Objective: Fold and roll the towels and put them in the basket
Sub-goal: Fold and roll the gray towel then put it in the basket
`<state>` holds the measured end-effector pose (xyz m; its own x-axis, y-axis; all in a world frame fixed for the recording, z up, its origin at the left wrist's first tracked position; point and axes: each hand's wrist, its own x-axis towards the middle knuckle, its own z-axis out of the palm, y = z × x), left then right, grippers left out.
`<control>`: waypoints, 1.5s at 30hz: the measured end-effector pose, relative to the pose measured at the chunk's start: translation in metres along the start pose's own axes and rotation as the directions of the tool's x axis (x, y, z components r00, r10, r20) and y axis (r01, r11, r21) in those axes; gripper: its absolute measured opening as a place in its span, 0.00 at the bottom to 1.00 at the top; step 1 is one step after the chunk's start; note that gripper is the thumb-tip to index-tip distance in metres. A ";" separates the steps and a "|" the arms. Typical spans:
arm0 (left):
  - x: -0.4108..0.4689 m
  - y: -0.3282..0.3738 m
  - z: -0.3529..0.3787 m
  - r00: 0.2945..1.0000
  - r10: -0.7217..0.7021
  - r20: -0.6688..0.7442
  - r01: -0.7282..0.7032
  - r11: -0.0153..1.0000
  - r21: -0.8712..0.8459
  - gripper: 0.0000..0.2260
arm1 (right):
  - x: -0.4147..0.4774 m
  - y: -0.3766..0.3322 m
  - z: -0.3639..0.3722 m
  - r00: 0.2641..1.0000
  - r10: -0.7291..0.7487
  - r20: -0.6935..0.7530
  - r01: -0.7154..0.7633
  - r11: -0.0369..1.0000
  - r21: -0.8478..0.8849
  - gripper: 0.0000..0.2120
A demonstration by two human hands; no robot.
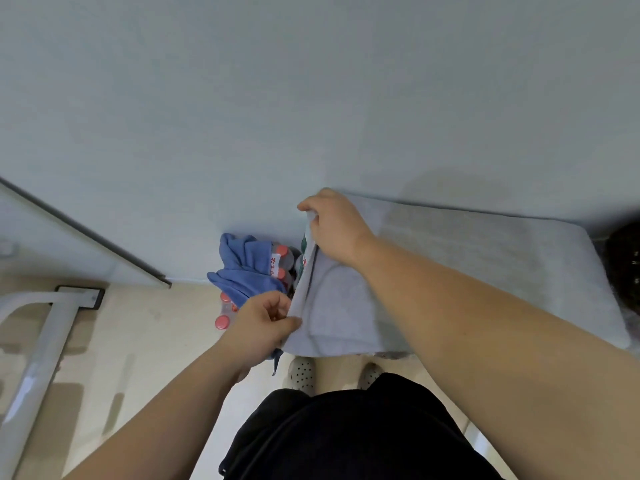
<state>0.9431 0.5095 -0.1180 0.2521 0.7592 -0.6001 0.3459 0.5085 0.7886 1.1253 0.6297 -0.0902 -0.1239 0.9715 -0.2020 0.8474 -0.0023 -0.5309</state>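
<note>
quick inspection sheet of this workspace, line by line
surface: grey towel lies spread flat over a raised surface by the wall; the surface itself is hidden under it
job's things: grey towel; blue towel crumpled on the bottles; no basket seen
clutter: pack of red-capped bottles on the floor under the blue towel
grips: left hand pinches the grey towel's near left corner; right hand pinches its far left corner
cables: nothing seen
surroundings: pale wall, beige floor, white metal frame at left, person's shoes below the towel
</note>
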 end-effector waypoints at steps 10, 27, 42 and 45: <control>-0.024 0.018 0.006 0.973 0.079 -0.216 -0.106 0.987 -0.117 0.04 | 0.001 -0.005 -0.010 0.976 0.097 -0.197 -0.034 0.953 0.300 0.15; -0.019 0.145 0.273 0.948 0.292 0.128 -0.298 0.954 0.035 0.03 | -0.110 0.214 -0.157 0.847 0.237 -0.476 0.115 0.792 0.600 0.15; 0.031 0.125 0.388 0.979 0.189 -0.072 -0.127 0.852 0.508 0.06 | -0.160 0.324 -0.166 0.983 0.169 -0.068 -0.137 0.933 0.333 0.25; 0.017 0.142 0.387 0.979 0.182 -0.089 -0.133 0.908 0.396 0.04 | -0.164 0.317 -0.175 0.985 0.151 -0.083 -0.107 0.915 0.390 0.27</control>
<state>1.3457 0.4371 -0.0682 0.2291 0.8724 -0.4317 0.6388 0.1999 0.7430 1.5045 0.5109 -0.0817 0.0486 0.9764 -0.2103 0.5874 -0.1982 -0.7847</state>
